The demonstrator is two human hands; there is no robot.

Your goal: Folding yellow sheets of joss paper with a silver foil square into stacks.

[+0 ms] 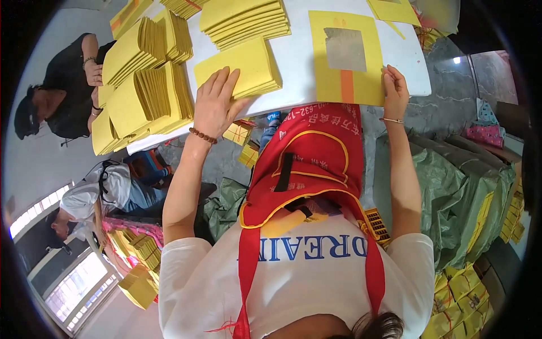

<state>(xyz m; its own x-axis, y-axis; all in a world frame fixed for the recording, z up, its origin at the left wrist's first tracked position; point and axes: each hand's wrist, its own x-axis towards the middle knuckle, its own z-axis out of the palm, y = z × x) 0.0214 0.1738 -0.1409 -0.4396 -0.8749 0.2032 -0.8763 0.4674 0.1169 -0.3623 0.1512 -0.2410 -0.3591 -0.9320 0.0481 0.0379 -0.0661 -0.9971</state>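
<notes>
left hand (213, 104) spread flat, fingers open, palm down on near edge of yellow paper stack (240, 66), resting on top without gripping. bead bracelet (202, 135) around that wrist. right hand (395, 90) curled loosely at right edge of single yellow sheet (345, 59), fingertips touching its border; whether pinching or only pressing, cannot tell. thin bangle (392, 120) on that wrist. sheet lying flat on white table (299, 53) between both hands, nearer right one, bearing grey square patch (345, 49) and orange stripe (346, 86) below it. beyond left hand, taller yellow stack (245, 21); further left of it, fanned piles of yellow paper (144, 85) crowding table end. red apron (307, 164) hanging below table edge, between forearms. green sacks (451, 186) beside right forearm. two other people (62, 96) well left of left hand, one in black, one in white.
</notes>
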